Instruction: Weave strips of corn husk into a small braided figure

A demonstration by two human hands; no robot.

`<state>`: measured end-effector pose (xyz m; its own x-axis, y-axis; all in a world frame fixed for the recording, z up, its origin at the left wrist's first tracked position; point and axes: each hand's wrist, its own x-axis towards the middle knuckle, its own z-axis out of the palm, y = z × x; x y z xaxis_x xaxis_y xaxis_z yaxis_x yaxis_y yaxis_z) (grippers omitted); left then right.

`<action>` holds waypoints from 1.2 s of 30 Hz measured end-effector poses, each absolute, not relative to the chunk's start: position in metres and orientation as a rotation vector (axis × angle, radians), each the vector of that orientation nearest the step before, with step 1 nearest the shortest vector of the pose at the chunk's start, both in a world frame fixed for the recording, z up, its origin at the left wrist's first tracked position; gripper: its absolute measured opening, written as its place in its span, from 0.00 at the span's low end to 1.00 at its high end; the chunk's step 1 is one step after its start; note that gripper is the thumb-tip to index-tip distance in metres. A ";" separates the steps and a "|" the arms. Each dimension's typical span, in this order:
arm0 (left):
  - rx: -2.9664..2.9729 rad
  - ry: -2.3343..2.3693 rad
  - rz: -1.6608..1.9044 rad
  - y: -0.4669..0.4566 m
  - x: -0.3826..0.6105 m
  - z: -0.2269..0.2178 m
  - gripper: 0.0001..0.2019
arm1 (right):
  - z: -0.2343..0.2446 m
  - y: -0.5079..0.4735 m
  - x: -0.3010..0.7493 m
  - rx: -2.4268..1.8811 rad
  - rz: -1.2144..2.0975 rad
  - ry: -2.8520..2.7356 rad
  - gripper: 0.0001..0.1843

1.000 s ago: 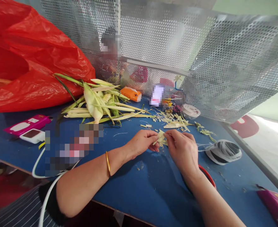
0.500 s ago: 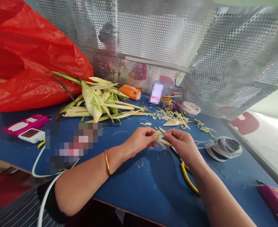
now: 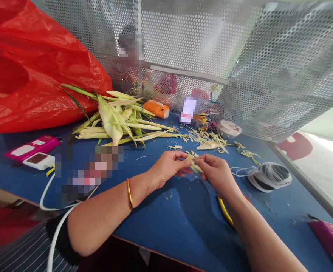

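Between my fingertips, above the blue table (image 3: 166, 215), are pale green strips of corn husk (image 3: 194, 165). My left hand (image 3: 172, 166) pinches them from the left, thumb on top. From the right, my right hand (image 3: 216, 172) grips the same strips between thumb and forefinger. Under my right wrist lies a yellow-handled tool (image 3: 225, 212), mostly hidden by the forearm. Husk scraps (image 3: 211, 141) are scattered just beyond my hands. A heap of corn husks (image 3: 109, 119) lies farther back on the left.
A red plastic bag (image 3: 41, 75) fills the back left, before a perforated metal screen (image 3: 183, 41). A spool of white thread (image 3: 270, 177) and a magenta box (image 3: 329, 241) sit right. An orange packet (image 3: 156, 108) stands behind; a white cable (image 3: 57, 236) runs by my left arm.
My right hand has shifted slightly left and its fingertips have drawn closer over the husk strips. The right forearm now covers more of the yellow-handled tool. My left hand is nearly still.
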<state>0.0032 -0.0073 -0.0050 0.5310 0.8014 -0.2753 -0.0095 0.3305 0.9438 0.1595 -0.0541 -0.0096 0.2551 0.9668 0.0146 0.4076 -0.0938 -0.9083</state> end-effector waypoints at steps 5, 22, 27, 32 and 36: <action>1.140 0.869 0.643 -0.007 0.003 -0.006 0.07 | -0.010 -0.054 0.160 -1.680 0.808 -1.282 0.18; 1.247 0.873 0.772 -0.005 0.000 -0.004 0.07 | -0.005 -0.059 0.153 -1.215 0.711 -1.309 0.08; 1.256 0.862 0.731 -0.006 0.001 -0.004 0.08 | -0.009 -0.057 0.151 -1.141 0.906 -1.139 0.08; 1.177 0.817 0.691 -0.004 0.000 -0.009 0.08 | -0.009 -0.056 0.151 -1.241 0.896 -1.143 0.10; 1.109 0.807 0.650 -0.001 0.000 -0.011 0.08 | -0.009 -0.056 0.152 -1.278 0.878 -1.164 0.10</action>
<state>-0.0001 -0.0011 -0.0108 0.5588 0.7954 -0.2348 -0.0592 0.3207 0.9453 0.1522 -0.0559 -0.0087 0.2312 0.9606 0.1542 0.1159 0.1302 -0.9847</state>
